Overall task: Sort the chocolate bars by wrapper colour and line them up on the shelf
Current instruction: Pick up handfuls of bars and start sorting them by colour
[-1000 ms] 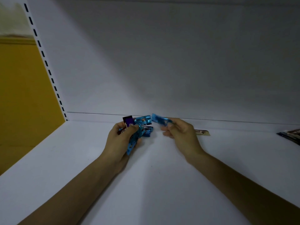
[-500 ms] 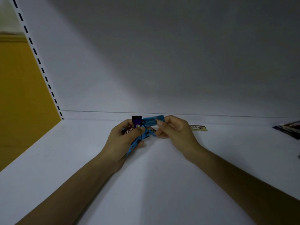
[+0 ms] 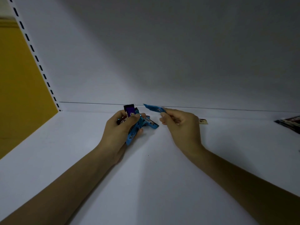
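My left hand (image 3: 119,132) grips a bunch of chocolate bars (image 3: 138,125) just above the white shelf (image 3: 146,176), near its back edge. The bunch holds several blue-wrapped bars, a purple bar (image 3: 129,110) sticking up, and a dark brown one partly hidden by my fingers. My right hand (image 3: 180,125) pinches a single blue bar (image 3: 153,108) by one end, held a short way to the right of the bunch and apart from it.
A cream-wrapped bar (image 3: 203,121) lies on the shelf behind my right hand. Dark packets (image 3: 290,123) sit at the far right edge. A perforated upright (image 3: 34,57) and a yellow wall (image 3: 19,88) close off the left side.
Half a second ago my right hand was at the bunch, gripping a blue bar there. It has now drawn that bar out and moved right, away from my left hand.
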Motion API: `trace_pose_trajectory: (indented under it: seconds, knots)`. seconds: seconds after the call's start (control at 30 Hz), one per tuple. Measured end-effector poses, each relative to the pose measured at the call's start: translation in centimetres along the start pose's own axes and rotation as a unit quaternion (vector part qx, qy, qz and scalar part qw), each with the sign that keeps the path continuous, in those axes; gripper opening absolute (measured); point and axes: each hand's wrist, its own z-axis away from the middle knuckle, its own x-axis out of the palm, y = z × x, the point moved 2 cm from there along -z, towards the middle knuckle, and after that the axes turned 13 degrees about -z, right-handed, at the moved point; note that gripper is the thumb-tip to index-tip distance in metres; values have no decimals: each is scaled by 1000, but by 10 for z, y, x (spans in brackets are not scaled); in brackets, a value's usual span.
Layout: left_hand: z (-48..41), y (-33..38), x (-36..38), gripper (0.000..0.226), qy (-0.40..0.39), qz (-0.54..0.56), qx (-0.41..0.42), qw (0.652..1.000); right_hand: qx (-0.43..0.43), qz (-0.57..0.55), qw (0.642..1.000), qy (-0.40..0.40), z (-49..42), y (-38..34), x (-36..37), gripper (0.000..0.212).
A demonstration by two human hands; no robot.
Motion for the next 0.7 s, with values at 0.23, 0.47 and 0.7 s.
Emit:
trace_pose_trajectory:
  seconds: [0.23,0.47,0.7]
  knots:
    - [2,3,1,19,-20,39,24,999,-25,61,986,-154,-1,-1,12,26]
    - [6,2,6,35,-65,-87,80,991,95,-106,960,-242,1,-10,17,48]
    - [6,0,8,34,-48,-31,28,998,163,-217,961,-57,-7,3,3,10]
